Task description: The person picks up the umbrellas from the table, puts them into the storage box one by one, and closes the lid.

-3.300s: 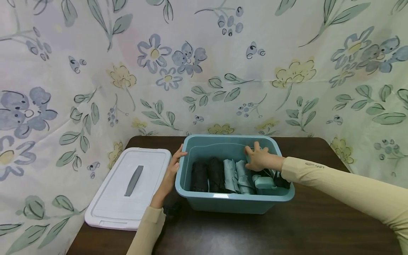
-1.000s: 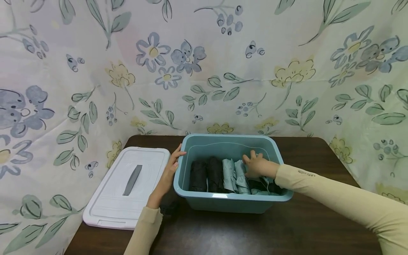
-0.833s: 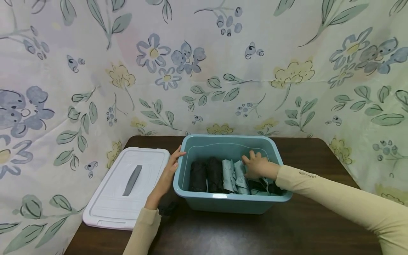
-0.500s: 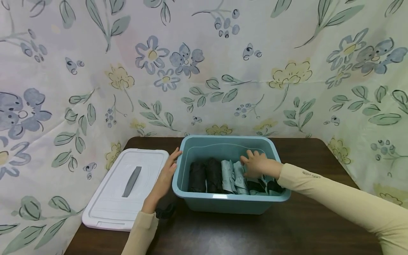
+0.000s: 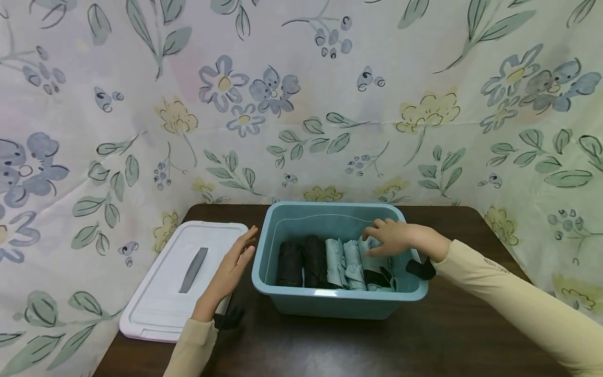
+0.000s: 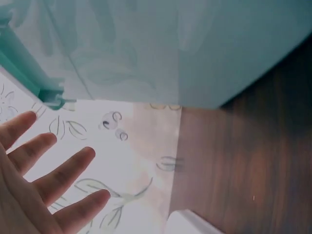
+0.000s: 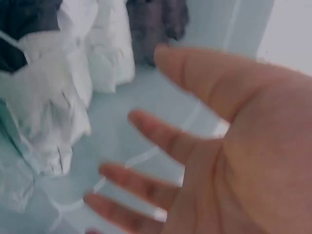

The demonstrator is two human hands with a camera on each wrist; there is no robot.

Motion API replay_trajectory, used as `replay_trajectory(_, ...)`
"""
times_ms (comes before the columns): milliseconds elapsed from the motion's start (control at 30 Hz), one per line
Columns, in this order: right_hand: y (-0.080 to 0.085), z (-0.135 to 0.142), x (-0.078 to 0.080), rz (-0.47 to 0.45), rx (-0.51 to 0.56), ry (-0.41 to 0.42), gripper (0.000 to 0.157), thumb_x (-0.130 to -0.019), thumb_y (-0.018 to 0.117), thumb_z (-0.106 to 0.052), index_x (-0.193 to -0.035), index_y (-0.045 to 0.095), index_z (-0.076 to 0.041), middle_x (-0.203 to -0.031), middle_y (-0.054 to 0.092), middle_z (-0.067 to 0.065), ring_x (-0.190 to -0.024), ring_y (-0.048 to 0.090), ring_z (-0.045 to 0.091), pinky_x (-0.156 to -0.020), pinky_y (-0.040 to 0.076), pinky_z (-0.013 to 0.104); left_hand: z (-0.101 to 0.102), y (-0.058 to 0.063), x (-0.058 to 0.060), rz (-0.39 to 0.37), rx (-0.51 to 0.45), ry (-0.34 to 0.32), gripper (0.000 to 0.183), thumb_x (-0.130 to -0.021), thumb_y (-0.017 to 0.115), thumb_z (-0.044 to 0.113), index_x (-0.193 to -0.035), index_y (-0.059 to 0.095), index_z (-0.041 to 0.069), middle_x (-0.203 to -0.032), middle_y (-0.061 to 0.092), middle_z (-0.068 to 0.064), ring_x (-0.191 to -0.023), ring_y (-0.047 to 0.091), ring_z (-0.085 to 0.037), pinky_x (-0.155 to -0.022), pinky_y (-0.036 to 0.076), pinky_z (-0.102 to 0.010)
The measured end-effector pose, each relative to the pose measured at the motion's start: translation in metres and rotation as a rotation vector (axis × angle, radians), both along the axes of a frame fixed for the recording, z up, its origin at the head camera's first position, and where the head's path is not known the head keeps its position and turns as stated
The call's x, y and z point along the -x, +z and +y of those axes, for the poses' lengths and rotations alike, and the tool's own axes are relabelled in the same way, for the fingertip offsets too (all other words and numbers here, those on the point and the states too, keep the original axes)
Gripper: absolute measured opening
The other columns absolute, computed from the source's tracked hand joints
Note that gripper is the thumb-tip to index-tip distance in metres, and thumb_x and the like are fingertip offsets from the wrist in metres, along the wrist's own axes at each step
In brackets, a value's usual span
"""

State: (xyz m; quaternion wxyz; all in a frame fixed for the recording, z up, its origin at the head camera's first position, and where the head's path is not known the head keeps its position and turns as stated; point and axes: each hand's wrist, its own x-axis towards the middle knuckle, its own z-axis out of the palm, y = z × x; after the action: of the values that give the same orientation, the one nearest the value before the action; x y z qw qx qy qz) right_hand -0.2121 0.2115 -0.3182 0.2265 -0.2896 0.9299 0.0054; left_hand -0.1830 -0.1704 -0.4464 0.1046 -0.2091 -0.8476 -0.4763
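A teal plastic storage bin (image 5: 339, 294) stands uncovered on the table. Inside, two dark rolled bundles of fabric (image 5: 314, 262) sit at the left, then several pale blue-green rolls (image 5: 335, 262). The rightmost pale roll (image 5: 375, 262) carries a dark patch. Over that roll hovers my right hand (image 5: 394, 238), fingers spread; the right wrist view shows it apart from the pale fabric (image 7: 48, 102) and holding nothing. My left hand (image 5: 231, 269) is just left of the bin, off its rim, with straight fingers in the left wrist view.
A white lid (image 5: 160, 293) with a grey handle (image 5: 193, 270) lies left of the bin, partly behind my left arm. The dark wooden table (image 5: 348, 345) runs back to a floral curtain (image 5: 301, 104). Dark wristbands (image 5: 421, 268) are on both wrists.
My left hand has let go of the bin's left rim and drawn left. My right hand has come up off the pale rolls and shifted slightly right, uncovering the rightmost one.
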Motion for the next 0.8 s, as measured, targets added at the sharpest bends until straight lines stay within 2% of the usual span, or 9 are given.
replay_trajectory(133, 0.007, 0.014, -0.004, -0.028, 0.114, 0.042, 0.047, -0.092, 0.052, -0.043, -0.128, 0.050, -0.015, -0.124, 0.046, 0.016, -0.109, 0.048, 0.035, -0.084, 0.042, 0.049, -0.008, 0.001, -0.001, 0.001, 0.075, 0.046, 0.047, -0.098, 0.044, 0.028, -0.143, 0.032, 0.031, -0.151, 0.028, -0.001, -0.130, 0.040, -0.028, -0.101, 0.030, -0.059)
replay_trajectory(200, 0.009, 0.020, -0.007, -0.001, 0.176, 0.080, 0.048, -0.091, 0.051, -0.045, -0.129, 0.050, -0.014, -0.124, 0.048, 0.015, -0.111, 0.048, 0.035, -0.086, 0.041, 0.051, -0.013, 0.001, -0.001, 0.003, 0.112, 0.062, 0.048, -0.097, 0.047, 0.029, -0.142, 0.034, 0.028, -0.151, 0.029, -0.002, -0.131, 0.039, -0.028, -0.101, 0.030, -0.059)
replay_trajectory(367, 0.007, 0.035, -0.017, 0.136, 0.296, 0.119, 0.048, -0.090, 0.054, -0.044, -0.128, 0.052, -0.014, -0.127, 0.050, 0.012, -0.121, 0.044, 0.037, -0.099, 0.019, 0.066, -0.026, 0.002, 0.000, 0.006, 0.218, 0.103, 0.049, -0.095, 0.051, 0.031, -0.141, 0.040, 0.018, -0.149, 0.031, -0.008, -0.134, 0.033, -0.032, -0.101, 0.031, -0.058)
replay_trajectory(433, 0.005, 0.040, -0.020, 0.190, 0.317, 0.107, 0.047, -0.090, 0.056, -0.042, -0.129, 0.052, -0.015, -0.133, 0.047, 0.014, -0.127, 0.037, 0.040, -0.100, 0.010, 0.069, -0.032, 0.001, 0.001, 0.010, 0.261, 0.131, 0.049, -0.094, 0.053, 0.031, -0.139, 0.042, 0.014, -0.148, 0.033, -0.011, -0.134, 0.032, -0.034, -0.099, 0.032, -0.057)
replay_trajectory(633, -0.004, 0.054, -0.031, 0.345, 0.346, 0.048, 0.052, -0.091, 0.055, -0.040, -0.137, 0.045, -0.018, -0.149, 0.027, 0.018, -0.133, 0.026, 0.042, -0.101, 0.019, 0.063, -0.049, -0.003, 0.003, 0.044, 0.436, 0.262, 0.049, -0.093, 0.054, 0.031, -0.135, 0.047, 0.009, -0.143, 0.040, -0.016, -0.125, 0.042, -0.038, -0.091, 0.040, -0.057)
replay_trajectory(800, -0.019, 0.067, -0.036, 0.447, 0.420, -0.020, 0.058, -0.092, 0.053, -0.041, -0.143, 0.036, -0.020, -0.153, 0.020, 0.015, -0.137, 0.019, 0.041, -0.106, 0.012, 0.061, -0.063, -0.007, 0.004, -0.008, 0.556, 0.321, 0.052, -0.091, 0.056, 0.032, -0.136, 0.046, 0.007, -0.142, 0.040, -0.018, -0.123, 0.043, -0.041, -0.084, 0.042, -0.059)
